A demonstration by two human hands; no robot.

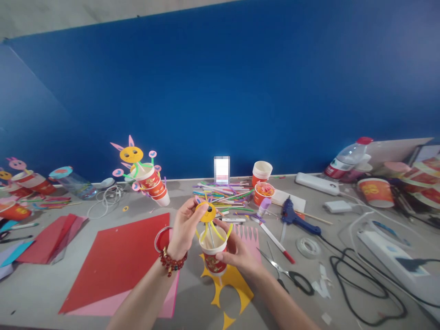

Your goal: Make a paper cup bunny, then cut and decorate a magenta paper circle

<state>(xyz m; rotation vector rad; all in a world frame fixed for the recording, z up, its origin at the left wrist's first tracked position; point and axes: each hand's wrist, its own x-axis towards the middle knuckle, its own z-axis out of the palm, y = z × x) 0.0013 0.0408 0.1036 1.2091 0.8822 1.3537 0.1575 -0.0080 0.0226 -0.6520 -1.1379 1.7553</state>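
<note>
Above grey tabletop [292, 307], the yellow face [210, 214] sits between left fingers [199, 216].

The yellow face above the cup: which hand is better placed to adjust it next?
Probably the left hand: it pinches the yellow face at its edge, while the right hand is occupied holding the red cup below.
</note>
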